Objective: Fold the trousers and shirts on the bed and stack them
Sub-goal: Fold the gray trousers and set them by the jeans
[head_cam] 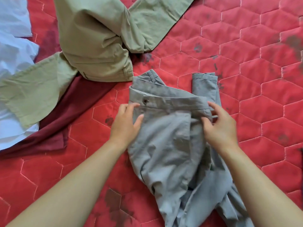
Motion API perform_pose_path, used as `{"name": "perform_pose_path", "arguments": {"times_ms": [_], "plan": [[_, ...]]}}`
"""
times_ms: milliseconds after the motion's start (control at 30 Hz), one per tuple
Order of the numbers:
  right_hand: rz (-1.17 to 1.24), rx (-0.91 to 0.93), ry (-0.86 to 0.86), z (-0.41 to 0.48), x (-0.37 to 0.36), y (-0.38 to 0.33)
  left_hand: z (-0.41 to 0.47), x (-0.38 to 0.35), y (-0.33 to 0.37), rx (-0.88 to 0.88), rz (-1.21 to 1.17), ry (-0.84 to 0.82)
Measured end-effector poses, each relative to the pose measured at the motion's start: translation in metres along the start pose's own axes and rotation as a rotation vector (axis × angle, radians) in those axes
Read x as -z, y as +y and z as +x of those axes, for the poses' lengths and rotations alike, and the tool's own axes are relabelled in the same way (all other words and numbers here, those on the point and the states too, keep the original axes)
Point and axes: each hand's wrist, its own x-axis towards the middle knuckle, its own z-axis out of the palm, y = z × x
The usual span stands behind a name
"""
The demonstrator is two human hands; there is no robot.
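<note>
- The crumpled grey cotton trousers (172, 136) lie in the middle of the red quilted bed cover with six-sided stitching (246, 63). Their waistband with a dark button is at the far end. The legs bunch up towards the person.
- The left hand (126, 123) rests on the left edge of the grey trousers, just below the waistband. Its fingers are loose and nearly straight, and the thumb lies flat on the cloth.
- The right hand (219, 123) is at the right end of the waistband of the grey trousers. Its fingers are spread and a bit bent, with the thumb touching the cloth. I cannot tell if it pinches the fold or only touches it.
- The big tan cotton trousers (98, 43) lie in a loose heap past the grey trousers and to their left. Their waist is very near the grey waistband.
- A dark red flat cloth (65, 122) lies to the left of the grey trousers. It is partly under a tan leg.
- A rumpled white shirt (14, 46) is far to the left of the grey trousers, at the edge of the view.
</note>
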Motion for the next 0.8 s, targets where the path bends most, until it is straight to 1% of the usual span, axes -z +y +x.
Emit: {"name": "perform_pose_path", "arguments": {"times_ms": [67,167,267,367,433,533,600,633,667,733,800], "plan": [[-0.073,-0.041,0.060,-0.006,0.031,0.021,0.027,0.001,0.011,-0.046,0.018,-0.012],[-0.156,-0.194,0.152,-0.016,0.059,0.053,0.063,-0.008,0.031,-0.143,0.039,-0.083],[-0.146,-0.304,0.158,-0.015,0.058,0.072,0.088,-0.026,0.046,-0.250,0.116,-0.146],[-0.073,-0.324,0.138,-0.003,0.040,0.074,0.110,-0.044,0.060,-0.294,0.121,-0.114],[-0.017,-0.333,0.176,0.005,0.027,0.072,0.126,-0.054,0.063,-0.341,0.256,-0.132],[-0.009,-0.265,0.209,0.011,0.017,0.077,0.143,-0.058,0.059,-0.400,0.607,-0.302],[-0.002,-0.238,0.247,0.009,0.025,0.087,0.140,-0.052,0.055,-0.472,0.703,-0.309],[0.018,-0.237,0.280,0.007,0.033,0.092,0.135,-0.046,0.053,-0.537,0.681,-0.276],[0.040,-0.243,0.319,0.005,0.042,0.098,0.128,-0.040,0.051,-0.616,0.605,-0.241],[0.082,-0.269,0.408,0.004,0.061,0.107,0.111,-0.027,0.048,-0.734,0.490,-0.217],[0.142,-0.297,0.495,0.006,0.071,0.114,0.095,-0.019,0.046,-0.773,0.549,-0.197]]}}
